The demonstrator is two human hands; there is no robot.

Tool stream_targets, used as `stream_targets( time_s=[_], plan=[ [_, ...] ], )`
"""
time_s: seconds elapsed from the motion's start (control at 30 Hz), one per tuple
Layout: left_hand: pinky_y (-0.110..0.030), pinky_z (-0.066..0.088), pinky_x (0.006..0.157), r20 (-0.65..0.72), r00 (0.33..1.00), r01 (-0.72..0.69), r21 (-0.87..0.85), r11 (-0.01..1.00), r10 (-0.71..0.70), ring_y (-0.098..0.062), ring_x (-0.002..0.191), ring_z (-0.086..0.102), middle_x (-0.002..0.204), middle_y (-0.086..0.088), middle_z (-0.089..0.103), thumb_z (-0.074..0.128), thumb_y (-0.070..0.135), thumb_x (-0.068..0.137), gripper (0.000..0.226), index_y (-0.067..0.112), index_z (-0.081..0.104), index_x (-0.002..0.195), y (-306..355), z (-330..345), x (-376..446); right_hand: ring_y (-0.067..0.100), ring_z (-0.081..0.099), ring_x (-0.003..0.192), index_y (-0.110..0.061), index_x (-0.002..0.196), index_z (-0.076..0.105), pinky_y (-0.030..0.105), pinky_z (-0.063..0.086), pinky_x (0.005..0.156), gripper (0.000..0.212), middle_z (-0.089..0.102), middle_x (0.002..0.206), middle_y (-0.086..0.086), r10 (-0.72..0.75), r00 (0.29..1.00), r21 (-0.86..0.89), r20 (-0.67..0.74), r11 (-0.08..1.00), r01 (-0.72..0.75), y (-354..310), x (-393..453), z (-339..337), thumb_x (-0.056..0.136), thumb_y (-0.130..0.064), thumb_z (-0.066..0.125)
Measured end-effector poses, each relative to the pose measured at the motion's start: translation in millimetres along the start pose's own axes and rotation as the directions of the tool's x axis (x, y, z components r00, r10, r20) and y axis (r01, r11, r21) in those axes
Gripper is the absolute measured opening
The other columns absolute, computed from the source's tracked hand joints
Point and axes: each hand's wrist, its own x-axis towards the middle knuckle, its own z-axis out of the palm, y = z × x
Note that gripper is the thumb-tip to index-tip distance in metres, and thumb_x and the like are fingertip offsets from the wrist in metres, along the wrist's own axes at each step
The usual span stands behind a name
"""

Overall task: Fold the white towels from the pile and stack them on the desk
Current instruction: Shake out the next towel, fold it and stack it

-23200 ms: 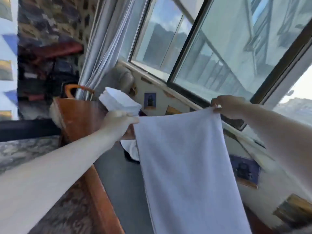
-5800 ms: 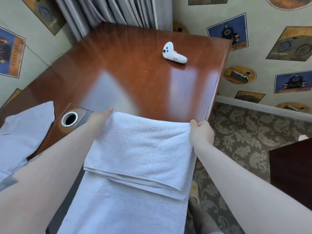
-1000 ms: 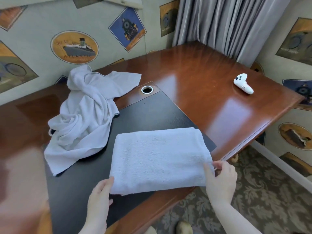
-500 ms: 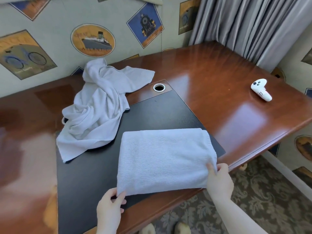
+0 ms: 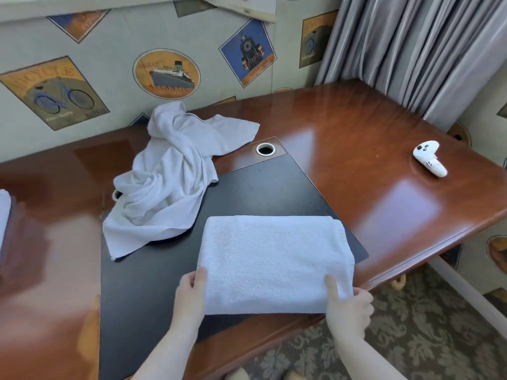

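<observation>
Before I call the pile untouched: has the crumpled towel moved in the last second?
No. The crumpled towel still has its far corner just left of the round cable hole, its near edge on the black mat.

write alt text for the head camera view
Two hands, left hand and right hand, grip the near corners of a folded white towel on a wooden desk. A crumpled white towel lies behind it; a white controller sits far right.

Single head-worn view, looking steeply down, close over desk (image 5: pixel 370 165) edge
</observation>
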Motion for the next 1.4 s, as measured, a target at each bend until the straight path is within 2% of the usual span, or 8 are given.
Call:
stream_targets(
  time_s=[0.13,0.23,0.37,0.5,0.6,0.7,1.03,1.4],
  plan=[
    [-0.04,0.042,0.084,-0.121,0.991,-0.037,0.178,0.983,0.059,-0.028,0.093,0.049,0.117,-0.018,0.05,0.043,0.034,0.1,0.037,0.003,0.056,0.113,-20,20,-3,0.032,0.051,0.097,-0.002,0.126,0.044,0.042,0.044,0.08,0.074,0.051,0.117,0.014,0.161,0.983,0.222,0.086,0.959,-0.177,-2,1,-6,0.08,-0.054,0.071],
    [-0.037,0.051,0.076,0.001,0.977,0.212,-0.155,0.965,-0.214,-0.028,0.092,0.064,0.106,-0.012,0.068,0.06,0.041,0.093,0.038,0.007,0.061,0.108,-10,12,-3,0.031,0.057,0.108,-0.002,0.133,0.048,0.041,0.049,0.091,0.081,0.057,0.117,0.009,0.336,0.908,0.476,0.251,0.774,-0.418,-13,0,-16,0.072,-0.044,0.082],
    [-0.028,0.042,0.059,0.256,0.911,0.412,-0.619,0.668,-0.325,-0.013,0.063,0.06,0.079,0.009,0.07,0.073,0.047,0.074,0.025,0.025,0.07,0.085,-5,4,-19,0.017,0.069,0.094,-0.016,0.114,0.064,0.03,0.052,0.074,0.049,0.074,0.105,-0.001,0.174,0.903,0.674,0.392,0.613,-0.411,-24,-7,-21,0.071,-0.028,0.084],
    [-0.043,0.043,0.1,0.251,0.927,0.357,-0.821,0.445,-0.28,-0.024,0.108,0.063,0.11,-0.002,0.073,0.075,0.071,0.06,0.072,0.023,0.071,0.113,-24,23,-41,0.022,0.067,0.1,-0.025,0.118,0.062,0.032,0.052,0.075,0.047,0.071,0.11,0.0,0.158,0.848,0.729,0.505,0.448,-0.517,-22,-28,-16,0.075,-0.028,0.081],
    [-0.047,0.048,0.097,0.273,0.94,0.324,-0.9,0.292,-0.204,-0.029,0.113,0.063,0.113,-0.007,0.072,0.079,0.071,0.054,0.086,0.019,0.065,0.121,-21,45,-58,0.02,0.071,0.09,-0.023,0.107,0.067,0.03,0.053,0.069,0.037,0.074,0.106,0.001,0.209,0.8,0.706,0.562,0.382,-0.596,-26,-34,-14,0.074,-0.028,0.082],
    [-0.038,0.052,0.087,0.22,0.946,0.296,-0.885,0.36,-0.237,-0.022,0.108,0.066,0.106,-0.001,0.075,0.081,0.053,0.06,0.07,0.023,0.062,0.12,-8,70,-65,0.022,0.073,0.087,-0.023,0.104,0.069,0.035,0.057,0.064,0.038,0.076,0.098,0.002,0.189,0.771,0.707,0.608,0.313,-0.635,-37,-35,-12,0.07,-0.02,0.085],
    [-0.049,0.054,0.089,0.221,0.923,0.322,-0.893,0.316,-0.316,-0.034,0.098,0.068,0.093,-0.009,0.076,0.073,0.016,0.079,0.034,0.019,0.06,0.11,2,63,-62,0.027,0.069,0.099,-0.02,0.122,0.062,0.044,0.058,0.079,0.05,0.072,0.112,0.004,0.149,0.794,0.674,0.589,0.453,-0.584,-36,-51,-3,0.076,-0.005,0.075],
    [-0.048,0.059,0.073,0.009,0.96,0.047,-0.991,0.128,-0.28,-0.037,0.095,0.068,0.082,-0.012,0.075,0.08,0.014,0.069,0.042,0.022,0.058,0.104,-30,-162,-70,0.023,0.068,0.092,-0.017,0.096,0.063,0.037,0.057,0.072,0.035,0.07,0.106,0.004,0.054,0.727,0.485,0.685,0.71,-0.51,-89,-255,82,0.067,-0.006,0.08]
  ],
)
